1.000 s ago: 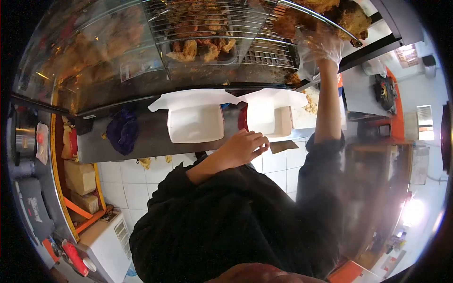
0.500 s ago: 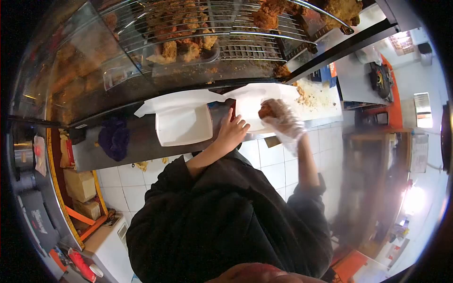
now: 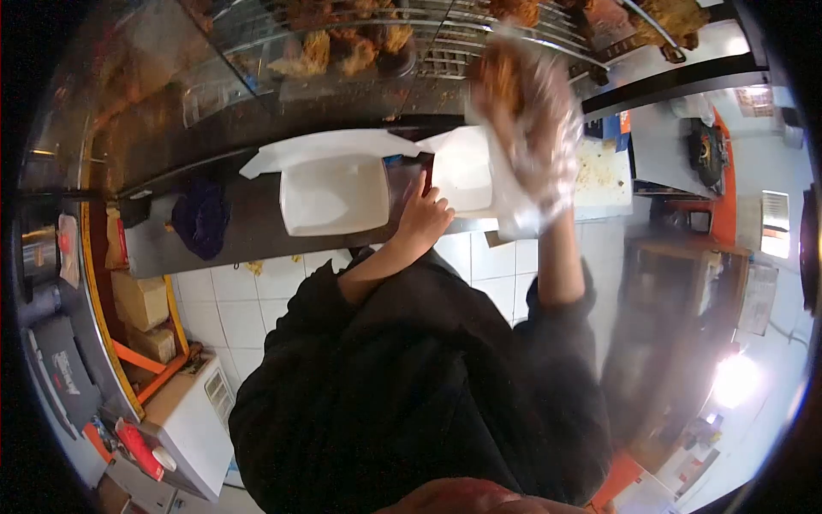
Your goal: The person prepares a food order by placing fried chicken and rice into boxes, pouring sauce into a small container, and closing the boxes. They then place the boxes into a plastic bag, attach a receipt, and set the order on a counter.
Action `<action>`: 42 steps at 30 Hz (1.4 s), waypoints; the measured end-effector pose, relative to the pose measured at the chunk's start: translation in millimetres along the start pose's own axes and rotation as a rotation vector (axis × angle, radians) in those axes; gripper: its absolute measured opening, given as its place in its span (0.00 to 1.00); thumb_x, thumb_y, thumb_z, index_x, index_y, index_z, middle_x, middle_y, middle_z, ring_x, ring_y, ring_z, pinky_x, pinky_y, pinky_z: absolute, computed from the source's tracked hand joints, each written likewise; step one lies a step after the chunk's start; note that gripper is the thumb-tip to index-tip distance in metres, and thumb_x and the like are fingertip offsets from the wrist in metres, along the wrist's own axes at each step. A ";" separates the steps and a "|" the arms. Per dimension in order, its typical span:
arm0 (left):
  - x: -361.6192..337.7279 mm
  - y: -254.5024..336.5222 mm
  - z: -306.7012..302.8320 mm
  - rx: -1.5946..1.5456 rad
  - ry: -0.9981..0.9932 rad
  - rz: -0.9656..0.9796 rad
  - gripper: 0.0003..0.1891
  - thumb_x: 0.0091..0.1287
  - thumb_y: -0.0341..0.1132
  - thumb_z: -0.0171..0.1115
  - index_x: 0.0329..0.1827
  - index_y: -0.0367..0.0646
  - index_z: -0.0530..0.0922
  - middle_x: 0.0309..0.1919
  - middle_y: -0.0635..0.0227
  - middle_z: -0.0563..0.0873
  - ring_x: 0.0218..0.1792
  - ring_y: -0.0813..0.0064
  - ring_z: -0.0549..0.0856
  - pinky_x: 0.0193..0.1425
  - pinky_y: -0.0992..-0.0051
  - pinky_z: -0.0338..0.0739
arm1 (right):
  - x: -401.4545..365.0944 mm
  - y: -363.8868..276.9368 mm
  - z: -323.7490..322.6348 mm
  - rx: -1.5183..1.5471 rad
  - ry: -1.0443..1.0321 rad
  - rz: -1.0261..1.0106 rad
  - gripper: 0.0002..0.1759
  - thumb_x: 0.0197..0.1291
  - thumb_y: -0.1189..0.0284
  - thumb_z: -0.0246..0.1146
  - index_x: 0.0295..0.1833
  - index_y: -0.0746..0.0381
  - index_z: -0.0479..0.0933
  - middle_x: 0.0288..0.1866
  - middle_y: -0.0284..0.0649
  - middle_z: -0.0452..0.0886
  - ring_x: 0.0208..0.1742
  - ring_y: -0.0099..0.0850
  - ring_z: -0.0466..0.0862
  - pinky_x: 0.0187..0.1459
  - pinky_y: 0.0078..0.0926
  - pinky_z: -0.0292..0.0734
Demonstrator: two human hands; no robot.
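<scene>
My left hand (image 3: 424,216) is bare and grips the near left edge of an open white takeaway box (image 3: 462,176), its index finger stretched along the side. My right hand (image 3: 544,120), in a clear plastic glove, is raised above that box's right side, in front of the cabinet rack. It is smeared by motion, with its fingers around a browned piece of fried chicken (image 3: 501,81). The inside of the box that shows is bare white; the glove hides its right part. A second open white takeaway box (image 3: 334,197) stands to the left, its lid folded back.
A glass-fronted cabinet (image 3: 163,128) with wire racks (image 3: 445,51) and several fried chicken pieces (image 3: 360,51) stands behind the counter (image 3: 248,227). A dark blue cloth (image 3: 201,223) lies on the left. Crumbs dot a white board (image 3: 604,176) at right.
My right hand has risen from inside the right box toward the rack, carrying the fried chicken piece. My left hand stays at the box's edge. The view has shifted slightly.
</scene>
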State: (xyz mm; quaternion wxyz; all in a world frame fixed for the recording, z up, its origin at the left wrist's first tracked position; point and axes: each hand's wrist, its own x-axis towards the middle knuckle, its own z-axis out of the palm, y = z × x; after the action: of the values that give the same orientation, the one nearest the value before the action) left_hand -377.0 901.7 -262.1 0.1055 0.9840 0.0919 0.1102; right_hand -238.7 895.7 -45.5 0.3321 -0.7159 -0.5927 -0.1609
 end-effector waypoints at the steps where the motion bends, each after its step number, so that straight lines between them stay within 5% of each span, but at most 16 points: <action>1: -0.6 0.6 -1.6 -0.014 0.024 -0.003 0.05 0.59 0.36 0.63 0.29 0.50 0.86 0.31 0.72 0.86 0.52 0.69 0.80 0.75 0.46 0.52 | 16.8 -6.1 3.3 -0.248 0.133 -0.039 0.36 0.55 0.53 0.68 0.65 0.60 0.68 0.61 0.58 0.70 0.58 0.57 0.72 0.54 0.47 0.72; 2: -2.5 1.4 -0.9 -0.018 0.017 -0.009 0.05 0.59 0.36 0.63 0.29 0.50 0.86 0.31 0.72 0.86 0.52 0.69 0.80 0.75 0.46 0.52 | 46.8 -14.5 2.0 -0.209 0.138 -0.072 0.39 0.56 0.51 0.67 0.69 0.57 0.66 0.64 0.57 0.69 0.60 0.52 0.73 0.56 0.42 0.72; 3: -3.1 2.0 -0.5 -0.022 0.013 -0.012 0.05 0.59 0.36 0.63 0.29 0.50 0.86 0.30 0.71 0.86 0.53 0.69 0.80 0.75 0.46 0.51 | 60.4 -10.2 11.4 -0.112 0.017 0.100 0.31 0.56 0.46 0.64 0.60 0.53 0.76 0.59 0.49 0.78 0.65 0.50 0.71 0.63 0.46 0.67; 4: -2.7 0.9 -0.6 -0.024 0.015 -0.016 0.05 0.59 0.36 0.63 0.29 0.50 0.86 0.30 0.71 0.86 0.53 0.69 0.80 0.75 0.46 0.51 | 79.1 -16.5 16.4 -0.109 0.014 0.092 0.31 0.56 0.46 0.64 0.60 0.53 0.76 0.59 0.49 0.78 0.65 0.50 0.71 0.63 0.46 0.67; 6: -5.0 1.6 1.4 -0.021 0.019 -0.031 0.05 0.59 0.36 0.63 0.29 0.50 0.86 0.30 0.71 0.86 0.52 0.69 0.80 0.75 0.46 0.49 | 113.7 -32.2 25.8 -0.534 -0.181 0.006 0.35 0.67 0.45 0.51 0.66 0.63 0.68 0.45 0.52 0.82 0.55 0.42 0.80 0.69 0.46 0.63; 7: -5.1 2.4 0.4 -0.022 0.011 -0.035 0.06 0.60 0.36 0.63 0.29 0.50 0.86 0.31 0.71 0.86 0.53 0.69 0.80 0.75 0.46 0.49 | 110.1 -17.4 44.4 -0.678 -0.049 -0.209 0.33 0.66 0.46 0.51 0.62 0.63 0.72 0.37 0.53 0.83 0.48 0.43 0.82 0.68 0.41 0.65; 12: -6.7 1.1 3.4 -0.040 0.030 -0.061 0.06 0.61 0.37 0.63 0.30 0.50 0.86 0.31 0.72 0.86 0.53 0.69 0.79 0.75 0.44 0.49 | 93.4 7.0 32.9 -0.540 0.046 -0.118 0.32 0.65 0.48 0.53 0.62 0.63 0.72 0.38 0.51 0.83 0.46 0.43 0.82 0.65 0.41 0.66; 16: -11.5 -1.7 3.0 -0.051 0.015 -0.044 0.07 0.62 0.38 0.63 0.30 0.49 0.86 0.32 0.71 0.86 0.53 0.68 0.79 0.75 0.44 0.49 | 110.6 40.4 11.9 -0.445 -0.102 -0.042 0.31 0.65 0.50 0.54 0.62 0.63 0.72 0.39 0.51 0.83 0.46 0.42 0.82 0.63 0.40 0.67; 34: -13.0 3.5 3.9 -0.029 0.056 -0.093 0.09 0.62 0.42 0.62 0.29 0.49 0.86 0.32 0.72 0.86 0.53 0.69 0.78 0.74 0.45 0.52 | 184.1 161.5 -16.3 -0.696 -0.321 0.090 0.28 0.64 0.57 0.59 0.63 0.64 0.70 0.41 0.49 0.83 0.44 0.38 0.82 0.53 0.34 0.72; 42: -14.7 5.5 5.3 -0.040 0.054 -0.094 0.10 0.62 0.42 0.62 0.30 0.48 0.86 0.32 0.70 0.86 0.53 0.68 0.78 0.73 0.45 0.53 | 157.5 171.9 -23.5 -0.596 -0.240 0.103 0.27 0.63 0.61 0.61 0.63 0.64 0.70 0.42 0.48 0.82 0.43 0.36 0.82 0.48 0.31 0.74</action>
State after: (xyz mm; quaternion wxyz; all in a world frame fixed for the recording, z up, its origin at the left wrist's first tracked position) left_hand -388.9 892.4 -268.8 0.1276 0.9730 0.1386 0.1334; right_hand -31.9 983.7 20.9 0.0432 -0.8246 -0.5173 -0.2250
